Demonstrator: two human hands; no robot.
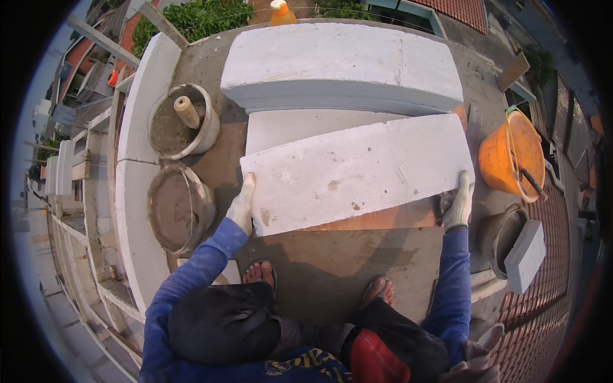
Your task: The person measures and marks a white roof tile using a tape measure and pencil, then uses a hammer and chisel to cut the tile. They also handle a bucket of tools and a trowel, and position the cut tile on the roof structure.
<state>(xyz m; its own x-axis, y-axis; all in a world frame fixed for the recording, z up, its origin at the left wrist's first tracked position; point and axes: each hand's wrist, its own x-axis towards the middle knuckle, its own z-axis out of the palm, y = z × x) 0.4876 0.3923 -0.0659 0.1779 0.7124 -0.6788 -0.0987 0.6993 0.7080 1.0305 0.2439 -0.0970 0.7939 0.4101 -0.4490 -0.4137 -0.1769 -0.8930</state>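
Note:
A long white block (357, 169) with small pits and stains is held between my two gloved hands, slightly angled, its right end farther from me. My left hand (244, 204) grips the block's left end and my right hand (460, 201) grips the right end. Beneath and behind it lies another white block (287, 127) on a brown board (377, 217). Farther back, a thick white block (341, 60) lies lengthwise.
Two grey buckets of mortar (163, 121) (179, 207) stand left beside upright white blocks (134, 236). At right are an orange bucket (501, 166), a dark bucket (495, 233) and a small white block (525, 255). A yellow bottle (283, 16) stands behind. Railings and roofs lie beyond.

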